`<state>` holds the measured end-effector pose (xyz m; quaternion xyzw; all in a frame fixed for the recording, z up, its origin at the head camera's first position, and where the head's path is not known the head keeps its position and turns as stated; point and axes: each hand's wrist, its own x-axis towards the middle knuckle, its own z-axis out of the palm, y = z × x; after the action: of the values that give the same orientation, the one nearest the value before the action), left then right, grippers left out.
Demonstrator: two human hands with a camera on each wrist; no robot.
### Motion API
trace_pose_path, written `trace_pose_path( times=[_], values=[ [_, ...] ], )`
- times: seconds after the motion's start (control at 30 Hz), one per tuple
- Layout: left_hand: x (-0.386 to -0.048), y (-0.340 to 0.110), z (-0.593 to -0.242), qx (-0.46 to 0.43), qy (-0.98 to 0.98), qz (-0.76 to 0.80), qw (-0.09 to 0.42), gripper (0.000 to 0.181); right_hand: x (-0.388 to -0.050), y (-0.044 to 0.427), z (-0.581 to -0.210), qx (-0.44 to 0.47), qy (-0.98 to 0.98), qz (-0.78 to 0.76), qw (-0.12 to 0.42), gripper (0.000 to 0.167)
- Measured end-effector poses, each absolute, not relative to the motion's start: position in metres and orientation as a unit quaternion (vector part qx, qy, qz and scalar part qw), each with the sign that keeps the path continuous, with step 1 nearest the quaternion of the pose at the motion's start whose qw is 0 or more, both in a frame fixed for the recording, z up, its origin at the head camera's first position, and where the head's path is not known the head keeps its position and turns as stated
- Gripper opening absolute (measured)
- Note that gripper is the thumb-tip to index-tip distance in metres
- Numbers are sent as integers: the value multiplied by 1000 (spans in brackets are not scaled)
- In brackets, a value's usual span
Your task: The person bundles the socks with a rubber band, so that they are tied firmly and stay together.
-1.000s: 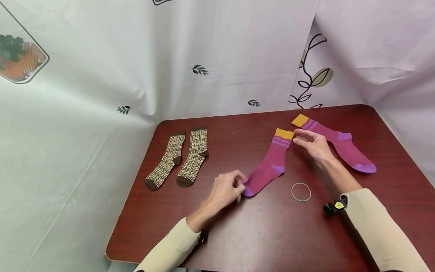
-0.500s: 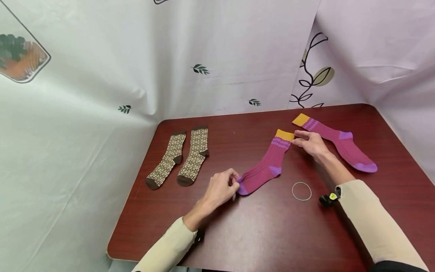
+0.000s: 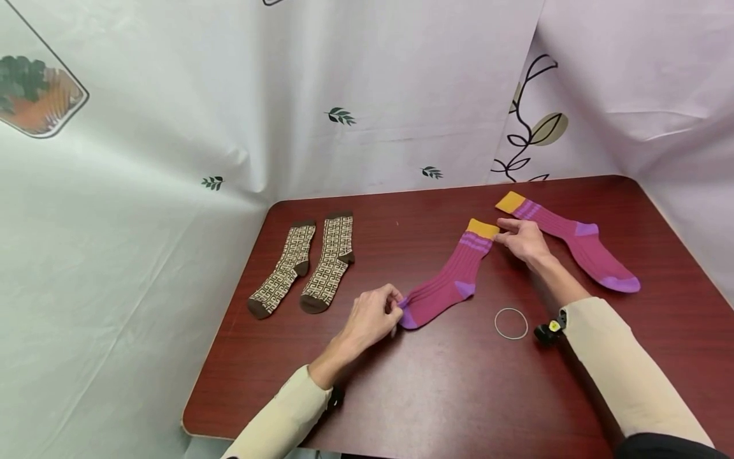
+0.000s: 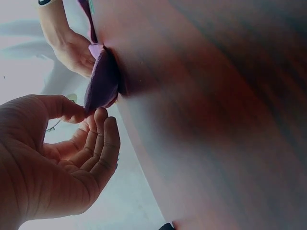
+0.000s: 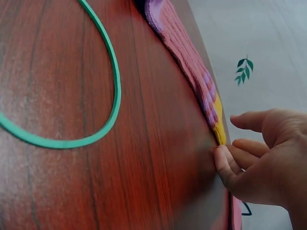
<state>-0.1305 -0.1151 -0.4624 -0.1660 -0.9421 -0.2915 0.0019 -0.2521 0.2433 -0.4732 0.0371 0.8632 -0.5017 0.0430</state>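
Note:
A magenta sock [image 3: 444, 284] with a yellow cuff and purple toe lies diagonally in the middle of the table. My left hand [image 3: 369, 320] pinches its toe between thumb and fingertips; the left wrist view shows the sock [image 4: 103, 81] at the tips of that hand [image 4: 62, 153]. At the cuff's right edge, my right hand [image 3: 524, 242] touches with loosely extended fingers, thumb apart from them. In the right wrist view the fingertips of this hand [image 5: 268, 153] meet the yellow cuff [image 5: 219, 132].
A second magenta sock [image 3: 590, 252] lies to the right, behind my right forearm. Two brown-and-cream patterned socks [image 3: 283, 268] [image 3: 329, 264] lie side by side at the left. A thin green ring [image 3: 511, 309] rests on the table [image 3: 436, 395] near my right sleeve. White cloth hangs behind.
My left hand has drawn the sock's toe slightly left, and the sock lies a little more stretched out. My right hand has stayed beside the cuff while its forearm shifted slightly left.

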Motion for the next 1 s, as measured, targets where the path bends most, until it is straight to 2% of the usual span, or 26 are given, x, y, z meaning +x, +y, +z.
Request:
trace_pose_path(
  times=[0.63,0.77,1.0],
  values=[
    [-133,-120,-461,-160,-946,-279,-31,7,-256,241,-475,49,874,-484,5,44],
    [-134,-121,-460,-154,-949,-275,-25,6,-253,242,-472,54,880,-473,-7,39],
    [-135,-123,-460,-140,-953,-269,-8,7,-251,242,-470,46,875,-483,5,32]
  ],
)
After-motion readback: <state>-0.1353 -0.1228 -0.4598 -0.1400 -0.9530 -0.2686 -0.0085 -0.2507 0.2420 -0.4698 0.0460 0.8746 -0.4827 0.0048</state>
